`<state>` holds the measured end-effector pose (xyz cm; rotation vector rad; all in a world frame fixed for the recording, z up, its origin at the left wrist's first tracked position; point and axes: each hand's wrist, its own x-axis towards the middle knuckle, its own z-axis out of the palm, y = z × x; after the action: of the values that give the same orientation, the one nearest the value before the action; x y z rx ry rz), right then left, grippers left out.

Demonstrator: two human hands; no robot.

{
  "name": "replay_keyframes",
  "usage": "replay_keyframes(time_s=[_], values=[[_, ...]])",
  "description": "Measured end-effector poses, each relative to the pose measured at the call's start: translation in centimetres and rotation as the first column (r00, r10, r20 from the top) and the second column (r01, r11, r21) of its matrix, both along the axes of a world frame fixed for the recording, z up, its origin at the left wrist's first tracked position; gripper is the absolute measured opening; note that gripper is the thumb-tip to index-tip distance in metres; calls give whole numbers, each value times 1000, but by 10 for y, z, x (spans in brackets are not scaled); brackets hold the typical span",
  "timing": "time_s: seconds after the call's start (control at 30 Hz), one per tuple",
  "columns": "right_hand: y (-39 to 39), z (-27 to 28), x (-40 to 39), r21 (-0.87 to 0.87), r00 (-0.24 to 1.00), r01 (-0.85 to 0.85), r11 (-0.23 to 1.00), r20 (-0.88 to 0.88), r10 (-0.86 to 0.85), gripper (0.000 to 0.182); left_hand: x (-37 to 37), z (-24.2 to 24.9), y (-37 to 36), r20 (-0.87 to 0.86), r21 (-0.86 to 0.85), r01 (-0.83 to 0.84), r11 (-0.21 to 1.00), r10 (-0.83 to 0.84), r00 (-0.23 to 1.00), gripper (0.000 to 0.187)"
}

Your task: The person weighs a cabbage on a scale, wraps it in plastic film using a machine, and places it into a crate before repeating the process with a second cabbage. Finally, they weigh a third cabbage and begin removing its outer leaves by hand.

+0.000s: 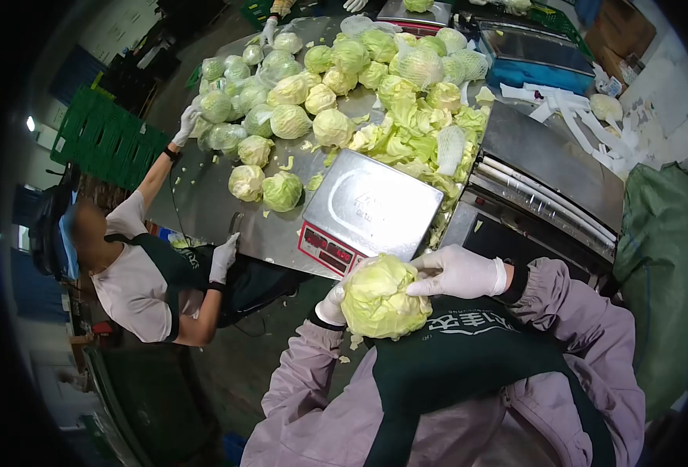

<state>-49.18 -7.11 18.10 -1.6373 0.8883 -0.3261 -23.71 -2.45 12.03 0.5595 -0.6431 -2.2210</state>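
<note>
A pale green cabbage (387,297) is held up in front of my apron, just off the near edge of the steel table. My left hand (332,306), in a white glove, cups its left side; most of those fingers are hidden behind the head. My gloved right hand (465,272) grips the cabbage's upper right, thumb and fingers on the outer leaves. Right beyond it sits a digital scale (375,204) with a bare steel plate and a red display panel. Loose cabbage leaves (406,128) lie heaped past the scale.
Several bare cabbages (289,121) and wrapped ones (215,107) crowd the steel table (204,198). A wrapping machine (542,187) stands at right, beside a green sack (655,272). At left, a co-worker (153,268) reaches over the table; stacked green crates (107,144) stand behind.
</note>
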Motion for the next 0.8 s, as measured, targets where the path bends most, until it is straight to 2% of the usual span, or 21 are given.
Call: replay_keyframes(time_s=[0.07, 0.1, 0.17, 0.23, 0.27, 0.3, 0.33, 0.37, 0.4, 0.43, 0.47, 0.5, 0.53, 0.57, 0.6, 0.63, 0.67, 0.7, 0.73, 0.77, 0.8], values=[[0, 6, -7, 49, 995, -95, 994, 19, 95, 49, 0, -4, 2, -9, -3, 24, 1000, -24, 1000, 111], [1, 2, -10, 51, 996, -89, 995, 18, 88, 49, 0, -5, 3, -16, -7, 44, 999, -44, 999, 111], [4, -14, -14, -118, 990, -140, 983, -34, 137, 32, 1, -10, 8, -4, -4, 77, 997, -77, 997, 108], [8, -24, -14, -104, 991, -119, 987, -80, 111, 32, 5, -26, 14, -136, 197, 148, 969, -122, 983, 106], [10, -29, -15, 26, 996, -40, 999, 83, 38, 31, 1, -30, 18, -488, 245, 287, 926, -138, 862, 95], [10, -28, -16, 163, 971, 18, 986, 232, -56, 30, -10, -24, 17, -490, 245, 294, 924, -143, 860, 95], [10, -24, -17, 402, 931, -6, 916, 336, -141, 28, -21, -16, 20, -476, 359, 142, 922, 51, 878, 86], [6, -24, -20, 401, 931, -7, 916, 336, -140, 28, -27, -11, 21, -437, 468, -12, 884, 243, 866, 78], [-2, -24, -27, 478, 936, -93, 874, 341, -87, 34, -28, -15, 22, -458, 495, -65, 867, 324, 828, 65], [-12, -25, -34, 546, 936, -178, 819, 352, -31, 43, -27, -16, 21, -456, 492, -72, 868, 327, 828, 65], [-27, -33, -41, 542, 935, -187, 819, 355, -22, 43, -28, -14, 18, -470, 412, -73, 908, 281, 837, 62], [-46, -47, -47, 140, 971, 167, 976, 146, -187, 44, -27, -12, 14, -477, 329, -73, 941, 232, 848, 59], [-63, -53, -49, -347, 904, 411, 843, 38, -426, 47, -26, -11, 11, -471, 326, -79, 942, 235, 850, 59], [-72, -19, -46, -383, 822, 555, 739, 115, -558, 53, -25, -11, 6, -495, 252, 5, 968, 125, 860, 72], [-85, -16, -40, -564, 735, 660, 496, 348, -581, 56, -24, -13, 2, -512, 176, 88, 980, 15, 859, 86], [-81, -3, -35, -563, 739, 657, 501, 350, -576, 56, -23, -15, 1, -522, 101, 172, 980, -95, 848, 99], [-69, 20, -31, -533, 840, 540, 651, 297, -454, 52, -20, -18, 7, -462, 281, 138, 950, 8, 887, 107], [-56, 38, -28, -489, 916, 399, 775, 250, -314, 49, -19, -18, 8, -463, 285, 135, 949, 13, 886, 107], [-43, 46, -24, -468, 968, 239, 851, 185, -170, 46, -17, -17, 5, -330, 280, 150, 948, -51, 942, 108], [-30, 49, -19, -436, 992, 70, 897, 126, -16, 44, -17, -15, 1, -189, 276, 164, 947, -114, 975, 109], [-23, 49, -12, -476, 993, 10, 879, 109, 48, 40, -20, 1, -6, -154, 184, 217, 959, -190, 970, 105]])
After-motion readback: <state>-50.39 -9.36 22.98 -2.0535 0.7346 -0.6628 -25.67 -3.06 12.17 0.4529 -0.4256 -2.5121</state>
